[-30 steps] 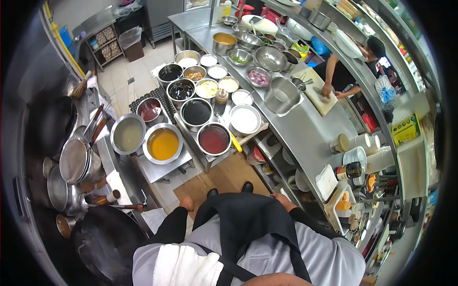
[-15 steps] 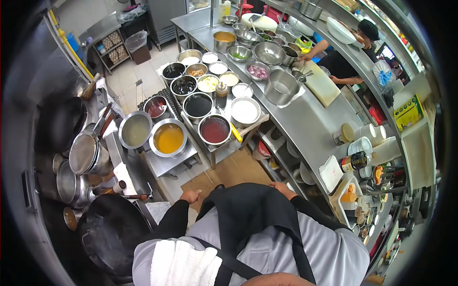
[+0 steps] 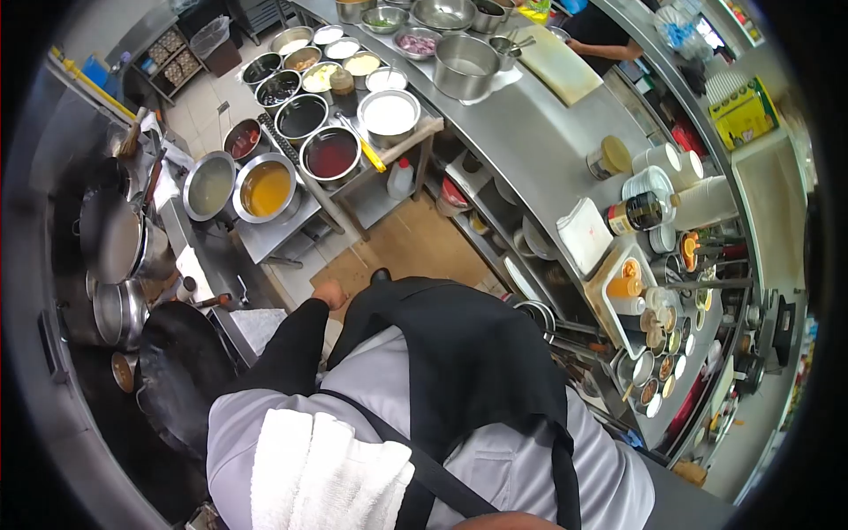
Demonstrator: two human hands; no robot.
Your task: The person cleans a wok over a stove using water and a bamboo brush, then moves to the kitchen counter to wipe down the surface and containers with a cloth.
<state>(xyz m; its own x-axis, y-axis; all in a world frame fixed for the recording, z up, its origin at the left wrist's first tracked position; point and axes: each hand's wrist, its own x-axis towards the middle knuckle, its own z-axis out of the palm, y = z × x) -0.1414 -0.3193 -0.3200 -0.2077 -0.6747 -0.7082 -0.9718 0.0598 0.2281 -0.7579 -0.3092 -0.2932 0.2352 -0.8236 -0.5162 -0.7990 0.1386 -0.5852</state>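
Observation:
My left hand (image 3: 330,294) hangs beside the black apron (image 3: 481,353), low over the floor; its fingers are seen from above and are not clear. Nothing can be made out in it. Nearest to it are a folded cloth (image 3: 258,329) on the stove edge and a large black wok (image 3: 185,375). Ahead of the hand stand a pot of orange-yellow liquid (image 3: 267,189) and a bowl of cloudy liquid (image 3: 210,187). A pot of dark red liquid (image 3: 330,155) is farther on, with a yellow-handled utensil (image 3: 373,157) beside it. My right hand is hidden behind my body.
A long steel counter (image 3: 530,168) runs along the right, bearing a cutting board (image 3: 561,62), a white cloth (image 3: 584,231) and a tray (image 3: 590,291) of bottles. Across it shows a co-worker's arm (image 3: 609,48). Brown matting (image 3: 406,238) covers the floor ahead.
My view has turned right and my body has shifted, so the pots sit higher and farther left. My right hand has gone out of sight; my left hand still hangs at my side.

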